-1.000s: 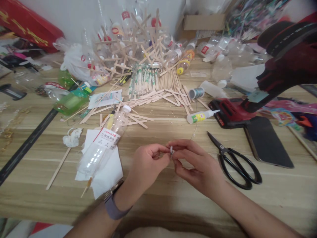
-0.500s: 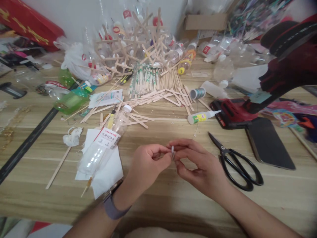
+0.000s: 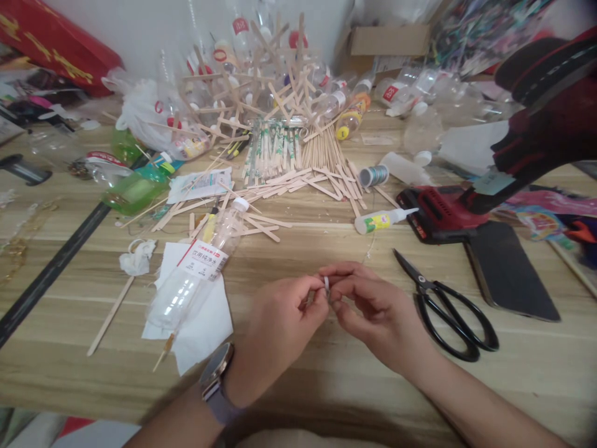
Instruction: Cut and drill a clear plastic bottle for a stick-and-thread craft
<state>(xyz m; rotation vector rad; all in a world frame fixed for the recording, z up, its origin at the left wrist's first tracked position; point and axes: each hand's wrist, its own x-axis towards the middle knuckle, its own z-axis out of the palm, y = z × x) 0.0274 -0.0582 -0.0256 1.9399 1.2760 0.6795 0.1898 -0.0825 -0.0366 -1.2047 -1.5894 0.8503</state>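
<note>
Both my hands meet over the front middle of the table. My left hand (image 3: 286, 323), with a watch (image 3: 218, 367) on its wrist, is closed in a pinch on a small white piece (image 3: 326, 284). Against the same piece press the fingertips of my right hand (image 3: 373, 311), also closed. The piece is mostly hidden by the fingers, and I cannot tell its kind. To the right of my right hand lie black-handled scissors (image 3: 436, 298). A glue bottle (image 3: 380, 221) rests on its side beyond the hands. At the left, a clear plastic bottle (image 3: 186, 286) lies on white paper (image 3: 205, 336).
Wooden sticks (image 3: 298, 180) spread across the middle, with plastic bottles (image 3: 224, 81) piled behind. A red power tool (image 3: 448, 208) stands at the right beside a dark phone (image 3: 513, 274). A thread spool (image 3: 374, 175) and a green bottle (image 3: 137, 190) lie farther back.
My left hand has rolled slightly, bringing the watch face into view. The small white piece has tilted between my fingertips, and my right fingers have drawn in closer.
</note>
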